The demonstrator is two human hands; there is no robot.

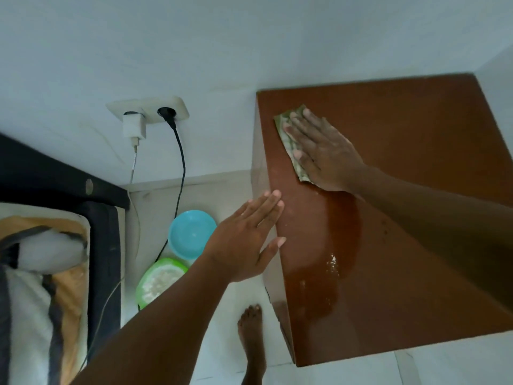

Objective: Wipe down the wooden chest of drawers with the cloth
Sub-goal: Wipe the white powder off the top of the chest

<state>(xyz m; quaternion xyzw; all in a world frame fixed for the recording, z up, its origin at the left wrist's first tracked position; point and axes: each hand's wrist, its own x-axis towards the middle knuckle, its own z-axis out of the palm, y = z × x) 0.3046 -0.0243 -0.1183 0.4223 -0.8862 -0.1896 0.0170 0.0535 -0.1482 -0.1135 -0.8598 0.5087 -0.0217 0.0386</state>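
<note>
1. Right now the right hand (pixel 322 151) lies flat, fingers straight and spread, palm pressing a green checked cloth (pixel 288 134) onto the top of the chest of drawers (pixel 416 190), near its far left corner.
2. Left hand (pixel 247 240) is open too, fingers straight and close together, resting against the chest's left top edge, holding nothing; looks like it is steadying the chest.
3. Cloth is mostly under the right palm, with only its far end and left edge sticking out.
4. Chest top: a darker wet streak (pixel 333 245) runs from just below the right hand toward the near edge, with pale specks and droplets in it. The right side of the top looks dry and probably not yet wiped.
5. Doing the step well, my judgement: keep the palm flat with even pressure, work in overlapping strokes from the far corner toward the near edge, pick up the specks rather than smearing them, and keep the cloth from bunching.
6. Further out: a blue bowl (pixel 191 234) and a green bowl (pixel 159 282) of something white sit on the floor left of the chest, a black cable (pixel 180 168) hangs from the wall socket (pixel 150 109), and a bed (pixel 41 259) is at far left.
7. Risk: drips off the left edge fall toward the bowls and the cable.
</note>
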